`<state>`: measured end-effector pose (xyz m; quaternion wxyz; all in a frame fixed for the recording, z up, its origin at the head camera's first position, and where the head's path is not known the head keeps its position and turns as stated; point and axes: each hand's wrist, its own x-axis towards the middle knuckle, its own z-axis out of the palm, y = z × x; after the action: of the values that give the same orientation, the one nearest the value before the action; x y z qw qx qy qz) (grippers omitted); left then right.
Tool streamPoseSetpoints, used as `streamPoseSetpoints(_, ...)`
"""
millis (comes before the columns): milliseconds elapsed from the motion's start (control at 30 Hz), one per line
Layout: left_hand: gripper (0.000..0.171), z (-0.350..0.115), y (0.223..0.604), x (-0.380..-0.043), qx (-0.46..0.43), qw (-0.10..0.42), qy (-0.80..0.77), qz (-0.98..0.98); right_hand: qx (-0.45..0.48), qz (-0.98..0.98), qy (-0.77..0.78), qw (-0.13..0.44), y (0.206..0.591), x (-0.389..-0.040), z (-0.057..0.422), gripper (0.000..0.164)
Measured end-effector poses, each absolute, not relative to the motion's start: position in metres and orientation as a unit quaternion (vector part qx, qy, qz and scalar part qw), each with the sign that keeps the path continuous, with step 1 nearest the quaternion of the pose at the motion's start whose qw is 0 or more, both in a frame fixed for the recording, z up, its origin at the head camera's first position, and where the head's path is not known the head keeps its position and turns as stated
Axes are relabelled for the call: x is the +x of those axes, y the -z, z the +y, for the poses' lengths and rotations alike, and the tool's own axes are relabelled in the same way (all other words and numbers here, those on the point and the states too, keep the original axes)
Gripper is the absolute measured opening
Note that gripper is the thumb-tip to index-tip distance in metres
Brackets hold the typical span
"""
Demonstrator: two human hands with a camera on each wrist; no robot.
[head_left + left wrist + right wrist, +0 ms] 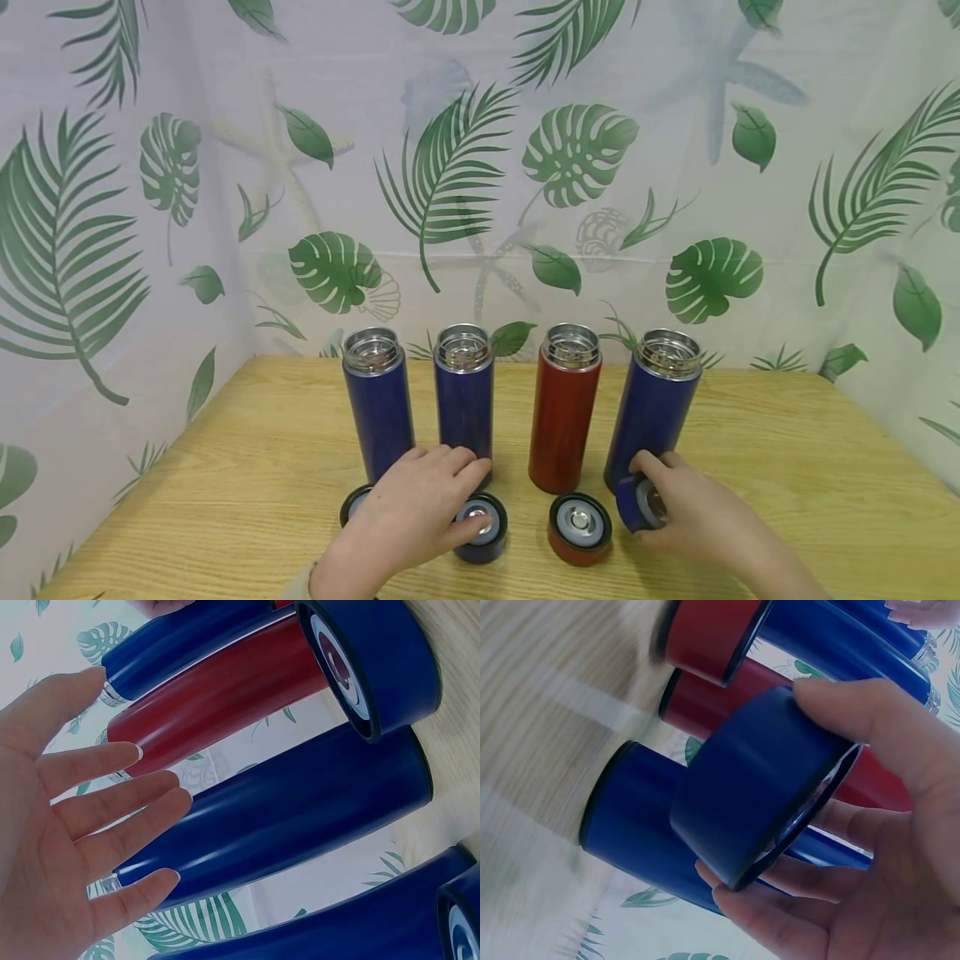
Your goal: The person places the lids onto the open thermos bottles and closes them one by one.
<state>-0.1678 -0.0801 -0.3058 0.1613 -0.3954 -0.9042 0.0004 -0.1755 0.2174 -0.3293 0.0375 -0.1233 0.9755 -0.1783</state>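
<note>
My right hand (697, 512) grips a blue bottle lid (742, 780) by its rim between thumb and fingers, tilted on its side. That lid is in front of the rightmost blue bottle (652, 408), which is uncapped. My left hand (82, 817) has its fingers spread and holds nothing. In the head view it hovers over a blue lid (482, 550) in front of the second blue bottle (463, 408). Another blue lid (348, 504) is partly hidden behind the left wrist. A red lid (579, 550) lies inner side up before the red bottle (566, 417).
The leftmost blue bottle (378, 417) stands uncapped in the same row. All bottles stand upright on a wooden table (225, 467), their steel mouths bare. A leaf-printed cloth (480, 167) hangs behind and at the sides.
</note>
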Motion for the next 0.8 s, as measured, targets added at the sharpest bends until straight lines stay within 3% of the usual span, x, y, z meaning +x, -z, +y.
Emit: streamPoseSetpoints(800, 0.042, -0.079, 0.309, -0.169, -0.402, 0.161, -0.007, -0.901, -0.142, 0.963, 0.224, -0.055, 0.326, -0.17, 0.201, 0.059)
